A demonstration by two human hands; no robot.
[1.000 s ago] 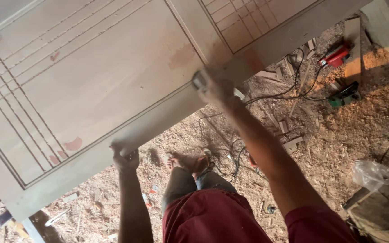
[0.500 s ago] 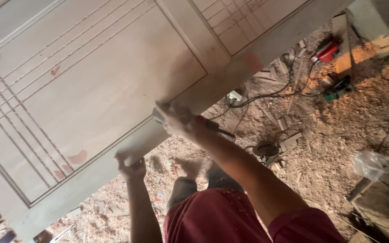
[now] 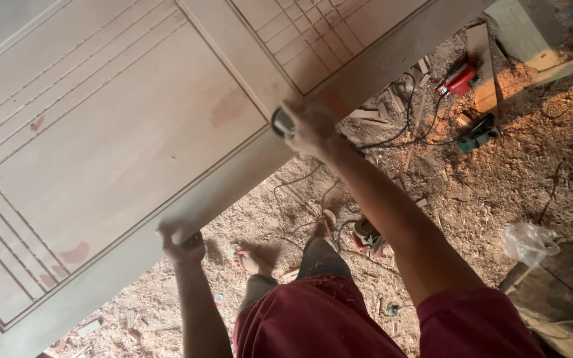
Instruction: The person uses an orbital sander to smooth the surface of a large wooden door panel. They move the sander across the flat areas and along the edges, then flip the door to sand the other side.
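Note:
A large pale wooden door panel (image 3: 114, 139) with grooved lines and reddish filler spots fills the upper left. My right hand (image 3: 310, 126) rests on its near rail and is closed around a small round grey sanding block (image 3: 281, 122) pressed to the wood. My left hand (image 3: 182, 242) grips the door's near edge lower down, fingers curled over it. My legs and one foot (image 3: 250, 260) show below, on a floor of sawdust.
Sawdust and wood scraps cover the floor. A red power tool (image 3: 460, 79) and a green one (image 3: 479, 132) lie at the upper right with black cables. Another red tool (image 3: 367, 236) sits by my leg. A clear plastic bag (image 3: 528, 242) lies right.
My right hand slid along the rail toward my left hand, then back to the right and up. My left hand stayed gripping the door edge.

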